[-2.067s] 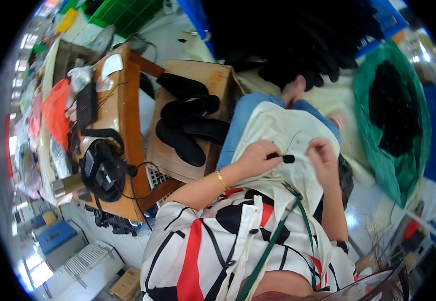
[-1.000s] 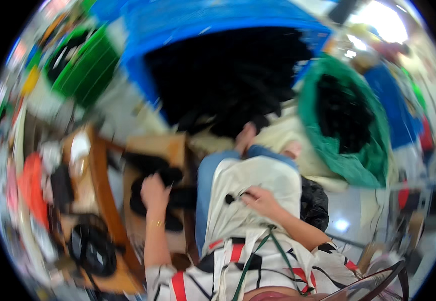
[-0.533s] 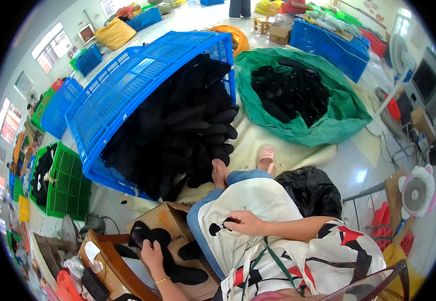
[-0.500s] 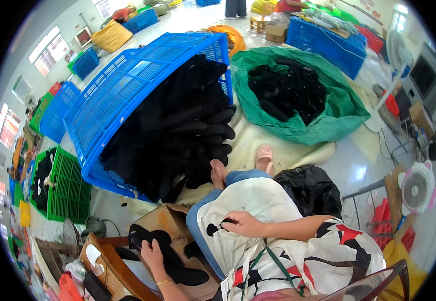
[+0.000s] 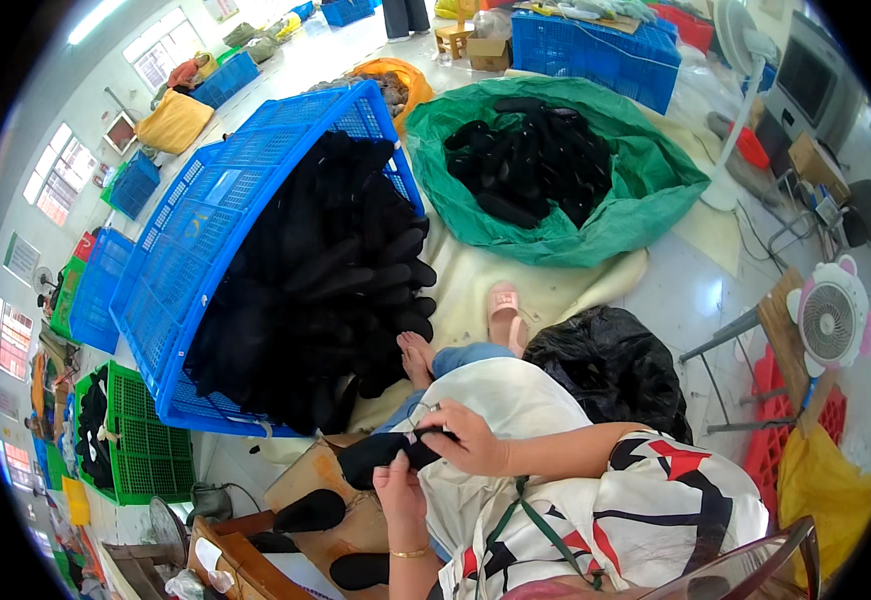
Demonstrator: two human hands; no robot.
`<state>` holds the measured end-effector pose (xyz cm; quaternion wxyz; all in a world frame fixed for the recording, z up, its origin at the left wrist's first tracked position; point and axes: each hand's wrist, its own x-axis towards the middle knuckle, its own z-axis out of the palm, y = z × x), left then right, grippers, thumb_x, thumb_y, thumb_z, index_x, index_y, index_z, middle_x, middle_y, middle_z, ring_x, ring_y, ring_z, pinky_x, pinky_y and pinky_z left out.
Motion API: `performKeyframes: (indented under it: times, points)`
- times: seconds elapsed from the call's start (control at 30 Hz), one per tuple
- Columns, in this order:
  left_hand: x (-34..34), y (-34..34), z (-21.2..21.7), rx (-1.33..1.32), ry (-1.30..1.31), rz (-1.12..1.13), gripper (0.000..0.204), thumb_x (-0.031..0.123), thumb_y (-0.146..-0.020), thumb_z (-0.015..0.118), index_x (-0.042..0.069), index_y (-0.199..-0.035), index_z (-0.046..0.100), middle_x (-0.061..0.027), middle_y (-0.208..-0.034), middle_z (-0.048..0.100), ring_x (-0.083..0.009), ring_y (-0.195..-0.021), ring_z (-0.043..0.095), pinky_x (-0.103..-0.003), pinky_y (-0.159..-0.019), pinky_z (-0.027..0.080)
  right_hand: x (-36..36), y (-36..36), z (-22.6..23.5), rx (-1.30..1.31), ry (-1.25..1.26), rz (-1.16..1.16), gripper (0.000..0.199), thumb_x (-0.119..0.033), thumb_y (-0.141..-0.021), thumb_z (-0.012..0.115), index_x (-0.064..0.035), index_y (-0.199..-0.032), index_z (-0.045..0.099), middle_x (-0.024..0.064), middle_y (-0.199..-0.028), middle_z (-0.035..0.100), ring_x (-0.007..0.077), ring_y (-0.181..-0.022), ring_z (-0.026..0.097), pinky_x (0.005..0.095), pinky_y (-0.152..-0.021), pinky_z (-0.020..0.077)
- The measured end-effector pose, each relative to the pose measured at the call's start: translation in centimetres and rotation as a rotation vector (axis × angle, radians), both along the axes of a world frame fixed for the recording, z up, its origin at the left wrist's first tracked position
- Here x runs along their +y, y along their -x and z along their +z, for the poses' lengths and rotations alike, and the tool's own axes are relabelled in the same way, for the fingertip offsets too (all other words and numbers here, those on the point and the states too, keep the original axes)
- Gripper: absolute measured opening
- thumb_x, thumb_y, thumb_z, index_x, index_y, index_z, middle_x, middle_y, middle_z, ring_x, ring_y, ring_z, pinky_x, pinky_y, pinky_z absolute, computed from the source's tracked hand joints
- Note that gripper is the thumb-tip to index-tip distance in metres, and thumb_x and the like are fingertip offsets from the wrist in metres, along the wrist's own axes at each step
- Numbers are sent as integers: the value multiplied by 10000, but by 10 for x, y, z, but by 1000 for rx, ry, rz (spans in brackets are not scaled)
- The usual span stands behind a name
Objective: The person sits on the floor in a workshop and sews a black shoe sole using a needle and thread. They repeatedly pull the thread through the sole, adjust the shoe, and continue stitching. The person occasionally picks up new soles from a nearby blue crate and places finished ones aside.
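Together, left hand [image 5: 398,485] and right hand [image 5: 468,440], fingers pinched in, grip a black piece [image 5: 363,462] over the apron's [image 5: 500,392] edge and carton [image 5: 293,484], whose orange print [image 5: 328,468] is too blurred to read.

Head-worn fisheye view, upright, facing downward and forward over the wearer's white apron [image 5: 500,395].
The left camera of a side-by-side pair looks from above the body: spectacles [image 5: 808,545] sit closest at lower right, left hand [image 5: 398,492] and right hand [image 5: 470,442] lie near below centre, the blue crate [image 5: 187,235] farther off, windows [image 5: 60,172] distant near the curved rim.
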<state>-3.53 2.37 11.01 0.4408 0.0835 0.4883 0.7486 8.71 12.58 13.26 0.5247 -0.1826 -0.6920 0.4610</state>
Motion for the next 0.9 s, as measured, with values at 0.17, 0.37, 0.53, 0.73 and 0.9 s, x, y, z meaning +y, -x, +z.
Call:
performKeyframes:
  times: [0.17, 0.37, 0.53, 0.73, 0.9]
  points:
    - [-35, 15, -13, 238, 203, -431, 263, 159, -923, 700, 49, -690, 650, 63, -704, 603, -11, -623, 468, -184, -568, 357, 15, 3, -10, -174, 159, 10, 153, -79, -901, 656, -33, -1043, 619, 94, -869, 585, 228, -782, 586, 290, -680, 469]
    - [-51, -15, -23, 21, 381, -170, 371, 248, -932, 691, 123, -630, 514, 59, -595, 494, -49, -516, 396, -225, -495, 310, 17, 21, -45, -206, 255, 96, 169, -148, -913, 662, -23, -1026, 651, 92, -876, 608, 210, -806, 600, 303, -736, 482]
    - [-83, -30, -47, -165, 309, 85, 205, 292, -977, 606, 139, -864, 528, 55, -750, 478, -53, -642, 429, -224, -562, 358, -15, 26, -51, -311, 387, 277, 187, -181, -930, 639, -7, -1000, 644, 127, -869, 601, 235, -799, 592, 327, -737, 478]
    - [-74, -32, -63, -380, 317, 243, 101, 139, -938, 662, 60, -985, 621, -15, -932, 619, -91, -826, 585, -270, -704, 482, -61, 1, -94, -651, 51, 741, 214, -232, -932, 584, -35, -990, 644, 153, -882, 615, 358, -815, 580, 415, -745, 483]
    - [-77, -31, -62, -384, 206, 357, 317, 180, -943, 656, -10, -1195, 617, -99, -1156, 666, -169, -1019, 649, -314, -871, 531, -38, -4, -80, -742, 487, 688, 162, -155, -968, 571, -20, -1037, 630, 90, -879, 651, 184, -832, 635, 297, -783, 498]
